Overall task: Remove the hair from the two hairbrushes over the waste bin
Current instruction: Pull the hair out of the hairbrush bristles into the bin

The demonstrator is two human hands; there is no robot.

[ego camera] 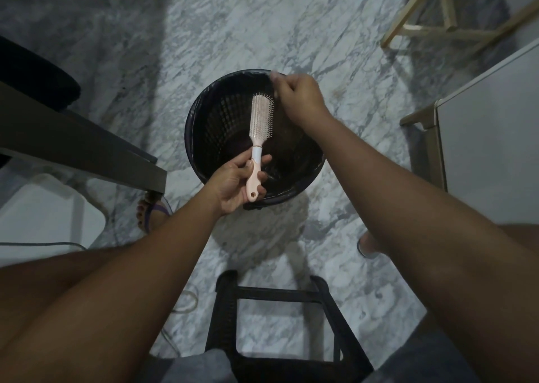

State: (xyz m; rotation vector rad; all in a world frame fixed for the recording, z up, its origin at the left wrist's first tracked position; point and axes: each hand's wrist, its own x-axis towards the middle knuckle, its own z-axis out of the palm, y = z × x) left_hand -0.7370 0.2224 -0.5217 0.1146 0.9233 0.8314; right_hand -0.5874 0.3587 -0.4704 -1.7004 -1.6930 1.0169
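A pink and white hairbrush (pixel 259 126) is held over the black waste bin (pixel 201 114), bristles facing right and up. My left hand (pixel 236 183) grips its handle at the bin's near rim. My right hand (pixel 300 95) hovers over the bin's far right side, just right of the brush head, fingers pinched shut; a faint wisp of hair seems to trail from them, blurred. Inside the bin a dark clump (pixel 287 140) lies against the perforated wall. Only one brush is in view.
A dark table corner (pixel 145 169) juts in at the left, close to the bin. A black stool (pixel 280 295) stands between my knees. A white cabinet (pixel 493 137) is at the right, a wooden frame (pixel 420 30) far right. Marble floor surrounds the bin.
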